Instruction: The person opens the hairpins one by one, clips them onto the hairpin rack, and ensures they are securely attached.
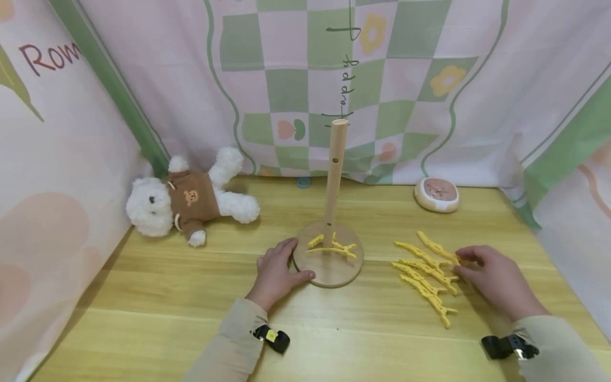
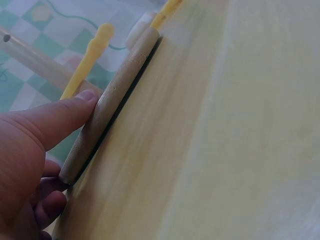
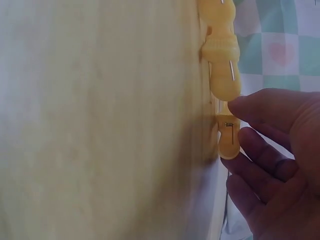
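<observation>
My left hand (image 1: 279,270) holds the near-left rim of a round wooden base (image 1: 329,273), thumb on top and fingers at the edge, also seen in the left wrist view. From the base rises an upright wooden post (image 1: 336,175) with small holes. Yellow pieces (image 1: 343,248) sit around the post's foot; whether they are attached cannot be told. To the right lie several long yellow hair clips (image 1: 425,286) in a loose row. My right hand (image 1: 494,278) pinches the end of the farthest hair clip (image 1: 431,244); in the right wrist view, thumb and fingers are around a clip end (image 3: 229,137).
A white plush bear (image 1: 195,204) in a brown top lies at the back left. A small pink and white clock-like device (image 1: 437,194) stands at the back right. A blue ring (image 1: 303,182) lies behind the post, near the patterned curtain (image 1: 286,90).
</observation>
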A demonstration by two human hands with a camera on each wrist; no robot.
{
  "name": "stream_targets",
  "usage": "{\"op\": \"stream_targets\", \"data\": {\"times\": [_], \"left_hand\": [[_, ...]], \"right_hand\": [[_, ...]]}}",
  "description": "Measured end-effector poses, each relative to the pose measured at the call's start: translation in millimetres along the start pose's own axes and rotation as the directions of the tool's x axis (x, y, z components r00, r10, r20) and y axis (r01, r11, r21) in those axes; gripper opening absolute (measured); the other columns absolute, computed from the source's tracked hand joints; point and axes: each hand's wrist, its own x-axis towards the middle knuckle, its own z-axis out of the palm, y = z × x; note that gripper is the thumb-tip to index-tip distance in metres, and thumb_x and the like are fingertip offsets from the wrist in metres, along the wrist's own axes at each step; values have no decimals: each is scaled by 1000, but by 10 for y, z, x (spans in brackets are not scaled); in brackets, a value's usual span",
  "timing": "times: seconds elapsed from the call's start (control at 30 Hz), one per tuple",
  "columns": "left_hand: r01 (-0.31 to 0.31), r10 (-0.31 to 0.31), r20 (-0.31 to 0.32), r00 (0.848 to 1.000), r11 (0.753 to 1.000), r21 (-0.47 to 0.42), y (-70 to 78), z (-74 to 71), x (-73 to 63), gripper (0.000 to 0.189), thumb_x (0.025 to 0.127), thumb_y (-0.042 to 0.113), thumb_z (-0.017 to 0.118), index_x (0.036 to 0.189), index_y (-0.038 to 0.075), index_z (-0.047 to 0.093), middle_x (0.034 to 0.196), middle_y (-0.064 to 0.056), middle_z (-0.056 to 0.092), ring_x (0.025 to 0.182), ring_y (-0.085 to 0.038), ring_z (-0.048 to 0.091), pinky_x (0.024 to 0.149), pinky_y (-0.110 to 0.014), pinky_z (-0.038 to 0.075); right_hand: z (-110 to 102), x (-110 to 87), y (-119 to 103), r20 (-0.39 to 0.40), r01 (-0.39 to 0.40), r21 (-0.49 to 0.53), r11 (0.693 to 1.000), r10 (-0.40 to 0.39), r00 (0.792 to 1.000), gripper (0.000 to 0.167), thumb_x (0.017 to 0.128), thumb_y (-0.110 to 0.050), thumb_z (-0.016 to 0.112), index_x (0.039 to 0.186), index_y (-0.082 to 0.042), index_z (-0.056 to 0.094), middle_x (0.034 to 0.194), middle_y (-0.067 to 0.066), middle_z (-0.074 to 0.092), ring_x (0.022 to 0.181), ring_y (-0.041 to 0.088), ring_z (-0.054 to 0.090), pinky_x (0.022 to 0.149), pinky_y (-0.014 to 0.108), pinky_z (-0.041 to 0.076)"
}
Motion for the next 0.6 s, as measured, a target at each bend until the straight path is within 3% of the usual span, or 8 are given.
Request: {"op": "stream_targets", "data": {"times": [0.27, 0.5, 0.6], "left_hand": [[-4, 4, -3, 1000, 1000, 0, -3, 11, 10, 94, 76, 48, 85, 152, 10, 43, 156, -9, 42, 133, -35, 44, 103, -53, 26], [-3, 3, 1, 1000, 1000, 2, 0, 7, 7, 94, 76, 48, 85, 152, 11, 43, 156, -8, 42, 133, -35, 44, 102, -52, 27], [0, 0, 2, 1000, 1000, -4, 2, -1, 1, 94, 77, 48, 84, 152, 11, 43, 156, -9, 42, 134, -35, 43, 102, -52, 27]], "right_hand": [[-12, 15, -9, 4, 23, 1, 1000, -23, 1000, 46, 87, -19, 77, 123, 6, 61, 120, 35, 59, 105, 51, 57, 84, 65, 43], [0, 6, -9, -62, 13, 26, 1000, -12, 998, 36, 98, -17, 64, 126, 5, 59, 113, 29, 66, 98, 46, 64, 78, 60, 49], [6, 31, -19, -35, 13, 21, 1000, -12, 999, 37, 99, -25, 64, 122, 4, 62, 108, 25, 68, 95, 42, 65, 77, 58, 50]]}}
